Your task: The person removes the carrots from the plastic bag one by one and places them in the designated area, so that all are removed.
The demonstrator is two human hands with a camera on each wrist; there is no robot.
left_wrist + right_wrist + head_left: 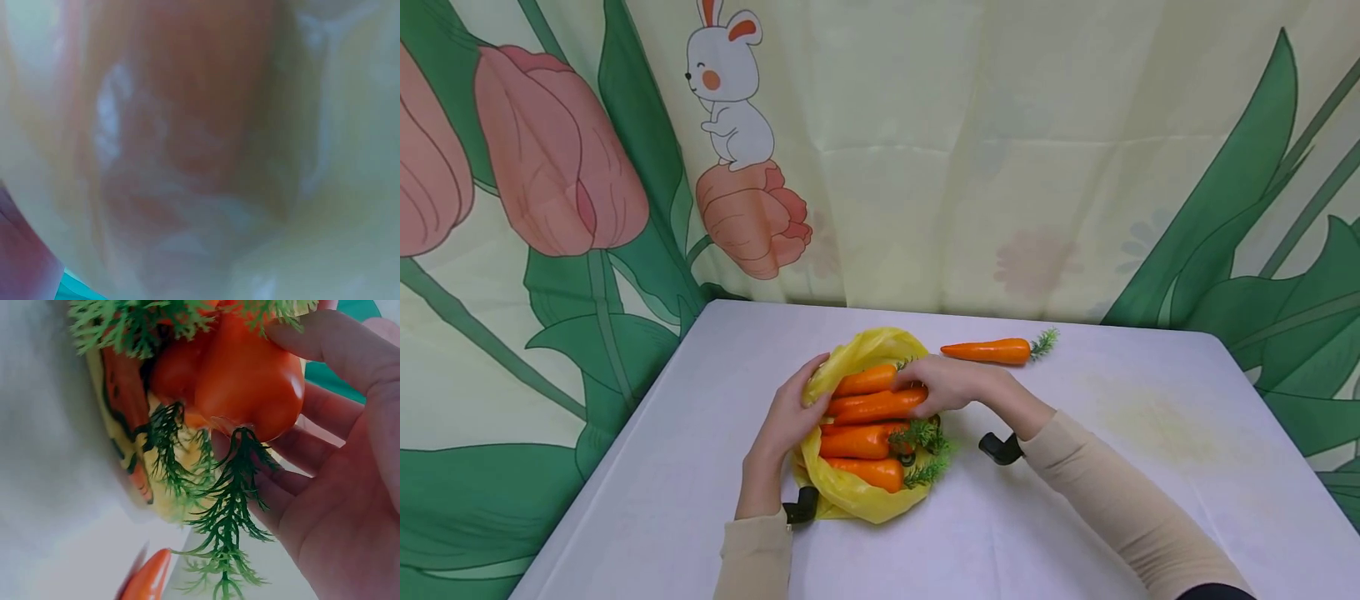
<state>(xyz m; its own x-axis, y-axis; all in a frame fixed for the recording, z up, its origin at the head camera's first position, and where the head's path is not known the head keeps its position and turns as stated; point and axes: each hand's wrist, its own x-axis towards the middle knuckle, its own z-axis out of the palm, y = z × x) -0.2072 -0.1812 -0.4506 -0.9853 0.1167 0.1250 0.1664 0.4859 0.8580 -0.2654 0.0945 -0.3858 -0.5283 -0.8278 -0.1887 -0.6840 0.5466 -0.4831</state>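
A yellow plastic bag (pixel 880 503) lies with its mouth spread wide, and several orange carrots (pixel 867 442) with green tops are inside it. My left hand (pixel 788 415) holds the bag's left rim, the thumb on the inner side. My right hand (pixel 951 383) reaches in from the right and grips a carrot (pixel 250 381) near its leafy end, thumb on one side and fingers behind. Feathery dark green leaves (pixel 228 506) hang from that end in the right wrist view. The left wrist view is a blur of translucent bag film (pixel 350 187) over orange.
A single carrot (pixel 988 351) lies on the white-covered table (pixel 1075 517) behind my right hand, its leaves pointing right. Behind the table hangs a curtain (pixel 910 167) printed with tulips and a rabbit. Black wrist camera parts (pixel 1000 448) stick out from my wrists.
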